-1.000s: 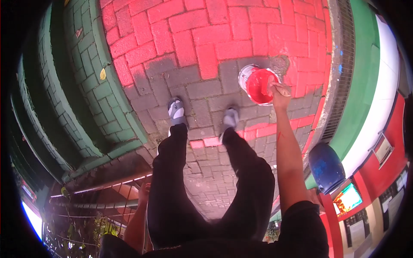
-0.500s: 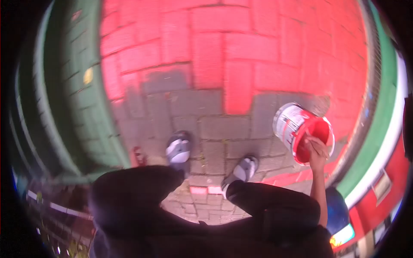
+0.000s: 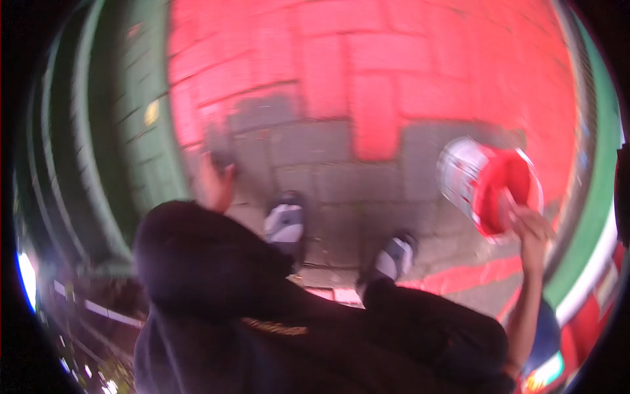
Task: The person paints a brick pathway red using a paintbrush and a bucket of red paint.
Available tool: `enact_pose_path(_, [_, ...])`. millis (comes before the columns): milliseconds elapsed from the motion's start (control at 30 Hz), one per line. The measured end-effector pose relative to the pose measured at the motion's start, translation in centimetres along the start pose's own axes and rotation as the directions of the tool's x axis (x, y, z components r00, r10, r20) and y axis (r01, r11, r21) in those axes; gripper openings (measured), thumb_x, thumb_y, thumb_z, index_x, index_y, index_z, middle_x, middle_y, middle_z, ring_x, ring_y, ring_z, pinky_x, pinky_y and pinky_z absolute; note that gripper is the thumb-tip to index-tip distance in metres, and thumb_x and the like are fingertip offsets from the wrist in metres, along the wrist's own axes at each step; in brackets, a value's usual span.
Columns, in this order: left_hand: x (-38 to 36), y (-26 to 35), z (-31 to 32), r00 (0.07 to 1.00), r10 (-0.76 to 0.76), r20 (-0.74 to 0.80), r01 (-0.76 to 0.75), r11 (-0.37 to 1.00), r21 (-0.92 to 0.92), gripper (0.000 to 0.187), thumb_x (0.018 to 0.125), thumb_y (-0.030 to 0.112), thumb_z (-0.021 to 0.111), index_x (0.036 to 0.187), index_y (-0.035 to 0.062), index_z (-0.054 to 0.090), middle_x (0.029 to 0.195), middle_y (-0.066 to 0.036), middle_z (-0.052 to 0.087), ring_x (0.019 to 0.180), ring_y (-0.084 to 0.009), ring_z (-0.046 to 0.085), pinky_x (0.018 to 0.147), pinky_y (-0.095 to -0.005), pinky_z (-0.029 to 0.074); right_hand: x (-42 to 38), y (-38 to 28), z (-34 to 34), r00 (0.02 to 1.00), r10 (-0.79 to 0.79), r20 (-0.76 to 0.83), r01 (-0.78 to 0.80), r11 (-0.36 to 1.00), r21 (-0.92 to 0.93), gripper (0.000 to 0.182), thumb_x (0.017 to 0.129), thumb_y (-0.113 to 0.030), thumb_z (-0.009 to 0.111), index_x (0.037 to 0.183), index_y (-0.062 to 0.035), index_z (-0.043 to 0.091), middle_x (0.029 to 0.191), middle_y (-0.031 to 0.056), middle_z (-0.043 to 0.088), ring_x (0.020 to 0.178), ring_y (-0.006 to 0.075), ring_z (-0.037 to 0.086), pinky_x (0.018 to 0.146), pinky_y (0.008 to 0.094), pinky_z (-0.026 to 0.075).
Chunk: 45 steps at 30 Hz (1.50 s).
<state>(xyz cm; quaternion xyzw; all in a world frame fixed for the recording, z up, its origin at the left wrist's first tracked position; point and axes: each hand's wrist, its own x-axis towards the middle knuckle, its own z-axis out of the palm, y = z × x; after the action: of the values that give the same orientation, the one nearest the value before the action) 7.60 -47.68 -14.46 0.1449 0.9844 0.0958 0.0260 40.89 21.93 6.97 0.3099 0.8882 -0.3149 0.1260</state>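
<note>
A white paint bucket [image 3: 462,176], red inside, tilts toward the lower right on the brick paving. My right hand [image 3: 530,223] is at the lower rim of its opening, its fingers wrapped round the edge. My left hand [image 3: 218,182] hangs low over the unpainted bricks, left of my shoes. A dark object, too blurred to name, shows at its fingers, and its grip cannot be made out.
Red-painted bricks [image 3: 394,52] cover the far ground, with grey bricks [image 3: 315,144] nearer. My shoes [image 3: 284,224] stand on the paving. Green steps [image 3: 141,98] with a yellow leaf [image 3: 151,113] run along the left; a green-white kerb [image 3: 586,249] curves along the right.
My left hand has come into view beside the left shoe. The bucket and my right hand now appear farther right, as the whole view has shifted; the hand remains at the bucket's rim.
</note>
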Motion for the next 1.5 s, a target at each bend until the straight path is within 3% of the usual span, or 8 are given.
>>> enact_pose_path(333, [-0.2,2.9,-1.8,0.978,0.011,0.209,-0.004,0.999,-0.037,0.081,0.100,0.030,0.063,0.160,-0.0051,0.021,0.167,-0.028,0.018,0.155,-0.0455,0.019,0.124,-0.0545,0.023,2.9,-4.9,1.2,0.903,0.425,0.058,-0.395,0.773,0.497,0.025,0.089,-0.012,0.077,0.111,-0.0029,0.070,0.105,0.0037,0.067,0.094,0.0150,0.065,0.079,0.0315,0.057])
enact_pose_path(533, [-4.0,1.3,-2.8,0.910,0.061,0.410,-0.011,0.992,-0.123,0.045,0.099,0.022,0.063,0.140,0.0054,0.059,0.151,-0.021,0.052,0.139,-0.0386,0.050,0.117,-0.0452,0.038,3.1,-5.0,0.1,0.914,0.401,0.060,-0.382,0.801,0.461,0.028,0.091,-0.016,0.076,0.115,-0.0027,0.069,0.108,0.0052,0.068,0.098,0.0165,0.065,0.081,0.0336,0.057])
enact_pose_path(600, [-1.3,5.5,-6.6,0.866,-0.264,0.424,0.327,0.941,-0.083,0.031,0.095,0.018,0.068,0.125,0.0097,0.069,0.138,-0.014,0.065,0.128,-0.0344,0.060,0.110,-0.0438,0.045,2.6,-5.0,0.0,0.908,0.414,0.067,-0.398,0.800,0.450,0.030,0.091,-0.018,0.077,0.115,-0.0024,0.069,0.108,0.0065,0.069,0.099,0.0172,0.066,0.082,0.0339,0.057])
enact_pose_path(733, [4.2,8.1,-4.2,0.938,0.337,0.075,-0.298,0.900,-0.317,0.056,0.095,0.027,0.071,0.143,0.0047,0.055,0.154,-0.019,0.049,0.140,-0.0393,0.048,0.116,-0.0491,0.039,2.3,-5.8,1.0,0.886,0.459,0.073,-0.435,0.764,0.476,0.032,0.090,-0.018,0.079,0.115,-0.0020,0.068,0.107,0.0074,0.068,0.098,0.0190,0.067,0.082,0.0356,0.059])
enact_pose_path(900, [5.0,13.8,0.9,0.971,0.214,0.110,-0.191,0.964,-0.183,0.079,0.100,0.043,0.060,0.158,-0.0013,0.031,0.168,-0.021,0.023,0.157,-0.0408,0.017,0.124,-0.0572,0.022,2.2,-6.1,2.4,0.893,0.446,0.060,-0.417,0.772,0.479,0.026,0.092,-0.016,0.076,0.114,-0.0042,0.068,0.109,0.0047,0.068,0.101,0.0191,0.065,0.080,0.0370,0.058])
enact_pose_path(1167, [0.0,12.8,1.3,0.783,0.544,0.301,-0.310,0.761,-0.570,0.058,0.097,0.031,0.068,0.144,0.0013,0.051,0.159,-0.024,0.039,0.149,-0.0452,0.033,0.121,-0.0584,0.027,1.8,-6.5,3.9,0.879,0.472,0.065,-0.422,0.708,0.567,0.028,0.093,-0.014,0.074,0.117,-0.0025,0.067,0.112,0.0074,0.069,0.101,0.0203,0.066,0.082,0.0368,0.058])
enact_pose_path(1367, [2.2,16.2,-0.3,0.976,0.082,-0.202,-0.117,0.979,-0.167,0.044,0.094,0.023,0.071,0.132,0.0033,0.060,0.144,-0.019,0.057,0.141,-0.0390,0.047,0.119,-0.0526,0.035,2.5,-6.9,4.1,0.882,0.467,0.062,-0.411,0.698,0.587,0.031,0.094,-0.016,0.074,0.120,-0.0017,0.066,0.113,0.0091,0.069,0.103,0.0204,0.066,0.085,0.0372,0.057])
enact_pose_path(1500, [-0.2,13.9,1.5,0.739,0.670,0.070,-0.528,0.640,-0.558,0.044,0.098,0.027,0.066,0.136,0.0053,0.058,0.151,-0.016,0.052,0.146,-0.0370,0.042,0.120,-0.0537,0.031,2.5,-6.3,4.0,0.891,0.454,0.007,-0.350,0.677,0.648,0.027,0.092,-0.013,0.075,0.115,-0.0028,0.067,0.105,0.0061,0.069,0.097,0.0191,0.067,0.080,0.0353,0.058])
